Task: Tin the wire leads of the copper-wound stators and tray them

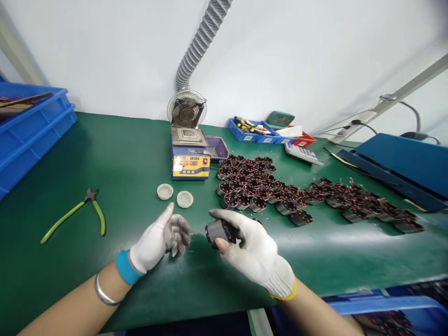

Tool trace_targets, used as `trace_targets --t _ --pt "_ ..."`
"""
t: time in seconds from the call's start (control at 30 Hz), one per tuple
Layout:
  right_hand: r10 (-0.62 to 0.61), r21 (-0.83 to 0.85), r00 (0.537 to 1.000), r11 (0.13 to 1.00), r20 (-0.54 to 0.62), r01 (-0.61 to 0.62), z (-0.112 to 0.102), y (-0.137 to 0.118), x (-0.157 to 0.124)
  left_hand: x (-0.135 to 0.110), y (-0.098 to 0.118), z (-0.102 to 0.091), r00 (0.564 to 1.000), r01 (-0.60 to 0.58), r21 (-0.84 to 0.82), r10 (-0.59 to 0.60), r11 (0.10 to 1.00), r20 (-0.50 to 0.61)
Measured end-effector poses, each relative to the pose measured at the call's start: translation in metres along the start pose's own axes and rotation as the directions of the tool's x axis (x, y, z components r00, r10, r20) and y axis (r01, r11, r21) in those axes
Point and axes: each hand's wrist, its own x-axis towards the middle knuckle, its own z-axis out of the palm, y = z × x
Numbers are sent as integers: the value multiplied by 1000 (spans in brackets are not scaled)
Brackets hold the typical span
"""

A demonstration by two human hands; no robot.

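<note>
- We hold one wound metal core (215, 232) in the right hand (254, 245), thumb and fingers closed around it, over the tabletop (122, 177).
- We position the left hand (161, 238) beside the core's wire (198, 233), thumb clear of the curled fingers; we cannot tell whether they grip it.
- We see two shallow dishes (185, 199) in front of the blue-and-yellow unit (191, 173).
- We locate green-handled pliers (65, 221) to the left.

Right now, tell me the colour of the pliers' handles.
The pliers' handles are lime green, shown in the head view.
</note>
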Motion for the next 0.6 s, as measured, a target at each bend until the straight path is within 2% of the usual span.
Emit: trace_targets --t 0.03,0.1,0.13,0.2,0.23,0.3,0.33,0.37,0.4,0.5,0.6 --pt "-21 -37 1000 999 -16 20 -1 1 -1 3 -3 1 998 43 -25 -42 999 44" --pt "-32 -92 999 995 -43 28 -4 1 3 6 -11 5 999 17 -26 -16 1000 36" --pt "-18 -111 998 994 -60 11 -7 1 8 6 -16 7 1000 -22 21 22 1000 11" --pt "19 -154 992 987 -125 -38 -16 -4 30 5 -24 13 987 -150 276 161 949 -19" --pt "28 -192 987 980 -161 -59 -23 -8 47 5 -28 15 969 -222 461 247 859 7" --pt "-6 -320 975 945 -223 -68 -37 -21 90 6 -35 19 923 -331 764 358 554 141" --pt "-43 -400 977 915 -211 -46 -44 -29 115 8 -39 20 905 -360 838 373 411 206" --pt "-82 -470 977 882 -197 -21 -50 -37 141 10 -41 21 893 -377 873 374 310 252" --pt "-101 -536 981 845 -168 -5 -56 -45 166 12 -43 21 887 -386 886 365 255 282" --pt "-65 -680 993 733 -102 -22 -65 -65 230 17 -44 19 885 -397 893 346 214 310" --pt "-69 -711 994 703 -87 -14 -59 -73 270 21 -41 18 892 -397 893 319 210 321"
